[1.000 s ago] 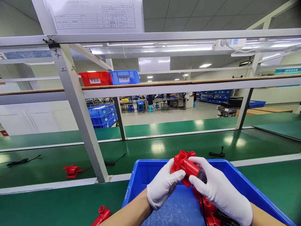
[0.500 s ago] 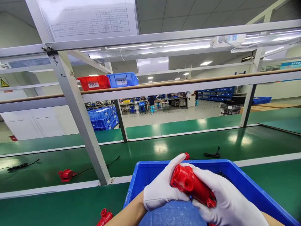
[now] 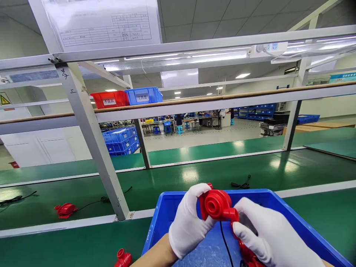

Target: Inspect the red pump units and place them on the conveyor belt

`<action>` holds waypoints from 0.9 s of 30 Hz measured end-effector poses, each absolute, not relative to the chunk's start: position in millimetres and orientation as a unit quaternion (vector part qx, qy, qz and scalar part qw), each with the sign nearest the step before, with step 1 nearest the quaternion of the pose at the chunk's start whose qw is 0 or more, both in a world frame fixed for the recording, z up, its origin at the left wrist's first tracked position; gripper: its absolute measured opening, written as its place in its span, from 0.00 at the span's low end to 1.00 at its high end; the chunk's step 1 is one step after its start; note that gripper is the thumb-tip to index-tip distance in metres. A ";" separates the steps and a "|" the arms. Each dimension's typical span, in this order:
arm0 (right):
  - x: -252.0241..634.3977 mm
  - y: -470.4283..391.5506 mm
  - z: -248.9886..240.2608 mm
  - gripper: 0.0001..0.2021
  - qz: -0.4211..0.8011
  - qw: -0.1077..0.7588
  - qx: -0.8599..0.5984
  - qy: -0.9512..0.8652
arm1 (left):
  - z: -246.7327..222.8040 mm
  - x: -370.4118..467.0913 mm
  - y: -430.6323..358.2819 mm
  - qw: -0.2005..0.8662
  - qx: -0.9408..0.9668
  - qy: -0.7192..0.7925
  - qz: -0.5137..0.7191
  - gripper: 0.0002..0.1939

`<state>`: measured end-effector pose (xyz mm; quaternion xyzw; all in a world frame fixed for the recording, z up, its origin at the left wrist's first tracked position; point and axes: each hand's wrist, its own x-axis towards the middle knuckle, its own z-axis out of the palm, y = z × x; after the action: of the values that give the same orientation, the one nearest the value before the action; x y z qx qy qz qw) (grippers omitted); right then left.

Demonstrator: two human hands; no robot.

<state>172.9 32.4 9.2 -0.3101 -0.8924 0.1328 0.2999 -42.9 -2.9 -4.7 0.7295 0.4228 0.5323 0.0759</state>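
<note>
My left hand, in a white glove, grips a red plastic pump from its left side, over the blue bin. The pump's round inlet faces me and its side spout points right. A black cord hangs below it into the bin. At the spout, the thumb and fingers of my white-gloved right hand are curled round its end. More red parts show under my right hand, low in the blue bin; their shape is partly hidden.
Another red pump with a cord lies on the green belt at left, and a coiled black cord lies behind the bin. A red part sits near the front edge. A grey post rises left of the bin.
The pump has been turned, so its round inlet now faces me and its cord hangs free. My right hand has shifted to the spout. Items on the far belt have moved left.
</note>
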 end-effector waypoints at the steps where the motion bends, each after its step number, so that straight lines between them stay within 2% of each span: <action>1: 171.5 30.6 7.7 0.23 0.168 0.274 -0.328 -0.888 | -8.0 -43.5 -1.8 0.019 0.745 0.413 0.524 0.31; 4: 166.6 26.8 2.5 0.22 0.225 0.241 -0.338 -0.881 | -14.7 -45.9 0.0 -0.095 0.781 0.362 0.500 0.37; 8: 164.3 27.2 0.8 0.18 0.225 0.272 -0.252 -0.901 | -17.1 -46.3 -0.1 -0.160 0.791 0.310 0.502 0.41; 14: 170.7 41.1 3.9 0.14 0.093 0.308 -0.103 -0.941 | -15.4 -42.1 -1.6 -0.139 0.751 0.371 0.528 0.45; 16: 172.9 45.1 6.3 0.16 0.122 0.299 -0.098 -0.941 | -15.8 -41.5 -1.6 -0.102 0.748 0.393 0.525 0.46; 18: 174.5 47.3 10.1 0.19 0.219 0.294 -0.133 -0.921 | -16.1 -41.6 -0.7 -0.054 0.734 0.422 0.529 0.46; 20: 175.1 48.2 14.8 0.21 0.354 0.298 -0.185 -0.867 | -15.0 -42.3 1.1 0.007 0.730 0.446 0.518 0.38; 23: 173.8 50.4 19.0 0.26 0.554 0.300 -0.212 -0.747 | -10.9 -44.2 3.3 0.098 0.751 0.464 0.459 0.16; 24: 172.9 52.0 19.0 0.29 0.603 0.304 -0.205 -0.709 | -9.6 -44.9 3.5 0.117 0.755 0.470 0.442 0.12; 27: 172.0 60.0 19.7 0.30 0.663 0.345 -0.198 -0.634 | -8.8 -46.3 3.2 0.134 0.754 0.485 0.422 0.11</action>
<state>172.0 60.0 19.7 -0.1978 -0.6338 0.6634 0.3449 -46.3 3.2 -8.8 0.7541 0.4848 0.4224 0.1342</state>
